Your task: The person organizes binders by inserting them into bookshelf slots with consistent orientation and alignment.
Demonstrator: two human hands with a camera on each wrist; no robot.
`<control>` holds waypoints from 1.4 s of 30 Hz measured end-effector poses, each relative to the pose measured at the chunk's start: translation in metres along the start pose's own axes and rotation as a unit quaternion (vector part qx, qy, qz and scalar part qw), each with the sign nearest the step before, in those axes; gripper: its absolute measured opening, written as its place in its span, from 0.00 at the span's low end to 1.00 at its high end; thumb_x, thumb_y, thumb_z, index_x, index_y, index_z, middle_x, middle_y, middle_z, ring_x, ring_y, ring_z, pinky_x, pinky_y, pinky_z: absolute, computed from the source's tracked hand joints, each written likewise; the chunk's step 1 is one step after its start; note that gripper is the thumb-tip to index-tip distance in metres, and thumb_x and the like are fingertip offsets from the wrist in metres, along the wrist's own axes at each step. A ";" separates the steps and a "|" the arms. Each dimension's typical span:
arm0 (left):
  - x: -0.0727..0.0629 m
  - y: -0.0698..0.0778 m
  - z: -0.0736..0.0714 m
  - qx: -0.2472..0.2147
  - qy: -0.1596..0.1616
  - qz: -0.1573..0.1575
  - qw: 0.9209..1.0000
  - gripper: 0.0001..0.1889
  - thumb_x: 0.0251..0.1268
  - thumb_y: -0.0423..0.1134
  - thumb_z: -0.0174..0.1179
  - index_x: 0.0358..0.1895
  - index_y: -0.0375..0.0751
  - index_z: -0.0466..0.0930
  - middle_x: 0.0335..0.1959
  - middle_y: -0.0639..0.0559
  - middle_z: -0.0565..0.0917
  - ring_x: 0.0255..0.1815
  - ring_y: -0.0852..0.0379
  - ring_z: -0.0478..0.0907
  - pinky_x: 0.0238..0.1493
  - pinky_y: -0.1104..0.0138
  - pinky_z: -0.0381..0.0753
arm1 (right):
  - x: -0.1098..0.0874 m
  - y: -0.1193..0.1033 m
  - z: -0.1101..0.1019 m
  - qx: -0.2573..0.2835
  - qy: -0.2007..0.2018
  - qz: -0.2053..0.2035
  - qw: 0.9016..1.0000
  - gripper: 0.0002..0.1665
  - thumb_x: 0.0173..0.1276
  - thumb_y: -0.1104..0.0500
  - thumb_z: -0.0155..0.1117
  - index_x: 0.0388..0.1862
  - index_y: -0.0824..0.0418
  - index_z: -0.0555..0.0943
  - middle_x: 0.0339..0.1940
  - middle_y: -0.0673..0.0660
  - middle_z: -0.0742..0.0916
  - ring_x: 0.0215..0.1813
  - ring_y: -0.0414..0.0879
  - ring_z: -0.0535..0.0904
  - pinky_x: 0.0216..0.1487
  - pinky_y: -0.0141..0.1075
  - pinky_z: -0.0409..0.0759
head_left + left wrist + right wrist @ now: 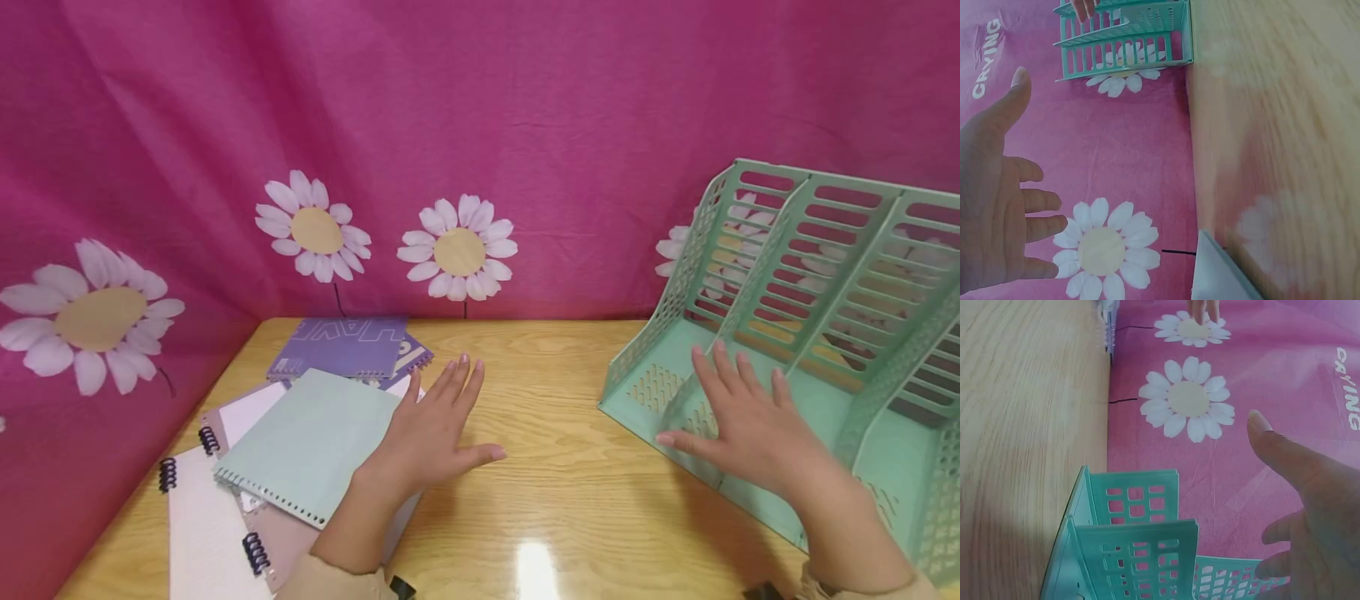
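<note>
My left hand [431, 429] hovers with spread fingers beside a pile of notebooks and holds nothing. On top of that pile lies a pale green spiral notebook [315, 442], partly covered by the hand in the head view. My right hand [757, 425], fingers apart and nothing in it, is raised in front of a mint green file organizer [832, 408] with slotted back and upright dividers. In the right wrist view the organizer's perforated dividers [1138, 550] stand below and left of the thumb.
Under the green notebook are a pinkish notebook [281, 542] and a white one [202, 517] with black ring bindings. Purple notebooks [341, 346] lie behind them. A wooden table [540, 467] carries everything; a magenta cloth [570, 167] with daisies hangs at its back edge.
</note>
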State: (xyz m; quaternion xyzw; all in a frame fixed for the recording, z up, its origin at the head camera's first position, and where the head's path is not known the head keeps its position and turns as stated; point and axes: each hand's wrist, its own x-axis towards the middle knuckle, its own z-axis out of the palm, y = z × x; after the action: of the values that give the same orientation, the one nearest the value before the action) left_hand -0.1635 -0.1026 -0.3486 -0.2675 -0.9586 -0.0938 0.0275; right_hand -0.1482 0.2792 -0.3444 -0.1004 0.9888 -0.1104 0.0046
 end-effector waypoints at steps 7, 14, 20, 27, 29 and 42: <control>0.005 0.004 0.002 0.006 -0.006 0.006 1.000 0.52 0.69 0.70 0.53 0.85 0.40 0.47 0.86 0.41 0.51 0.87 0.43 0.52 0.82 0.34 0.47 | -0.003 0.003 0.000 0.005 -0.005 0.008 1.000 0.73 0.66 0.24 0.61 0.86 0.65 0.35 0.84 0.77 0.43 0.82 0.81 0.38 0.75 0.79 0.30; 0.012 0.006 0.006 0.008 -0.003 0.012 1.000 0.51 0.70 0.69 0.54 0.84 0.40 0.49 0.86 0.41 0.53 0.86 0.42 0.53 0.83 0.34 0.47 | -0.006 0.007 -0.001 0.003 -0.011 0.018 1.000 0.72 0.67 0.24 0.60 0.86 0.65 0.34 0.84 0.77 0.42 0.82 0.81 0.37 0.74 0.79 0.29; 0.018 0.007 0.011 0.018 -0.008 0.019 1.000 0.51 0.71 0.70 0.52 0.84 0.40 0.48 0.86 0.42 0.52 0.87 0.44 0.53 0.83 0.36 0.48 | -0.008 0.011 -0.002 -0.003 -0.011 0.023 1.000 0.72 0.67 0.25 0.60 0.86 0.66 0.35 0.84 0.78 0.43 0.81 0.82 0.38 0.74 0.79 0.30; 0.023 0.010 0.010 0.009 -0.019 0.019 1.000 0.51 0.72 0.69 0.53 0.84 0.38 0.47 0.86 0.43 0.50 0.87 0.45 0.50 0.84 0.36 0.46 | -0.013 0.018 -0.001 -0.003 -0.003 0.023 1.000 0.72 0.67 0.26 0.61 0.85 0.69 0.37 0.83 0.80 0.44 0.80 0.84 0.38 0.75 0.78 0.31; 0.024 0.011 0.010 0.009 -0.022 0.020 1.000 0.51 0.72 0.69 0.52 0.84 0.37 0.47 0.86 0.42 0.50 0.87 0.45 0.51 0.84 0.36 0.47 | -0.014 0.019 0.000 -0.006 0.002 0.017 1.000 0.72 0.68 0.26 0.62 0.84 0.71 0.38 0.82 0.82 0.45 0.80 0.85 0.39 0.76 0.77 0.32; 0.040 0.025 0.011 -0.006 -0.041 0.026 0.999 0.52 0.72 0.72 0.48 0.85 0.41 0.42 0.88 0.47 0.46 0.89 0.49 0.45 0.86 0.41 0.44 | -0.026 0.038 -0.001 -0.023 0.020 0.027 0.999 0.72 0.68 0.28 0.63 0.83 0.75 0.39 0.79 0.86 0.46 0.77 0.88 0.45 0.75 0.78 0.38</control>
State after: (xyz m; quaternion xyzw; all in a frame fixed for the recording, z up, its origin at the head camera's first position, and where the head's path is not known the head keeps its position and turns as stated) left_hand -0.1847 -0.0593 -0.3514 -0.2958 -0.9512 -0.0875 -0.0108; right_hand -0.1298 0.3213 -0.3518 -0.0719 0.9933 -0.0890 -0.0144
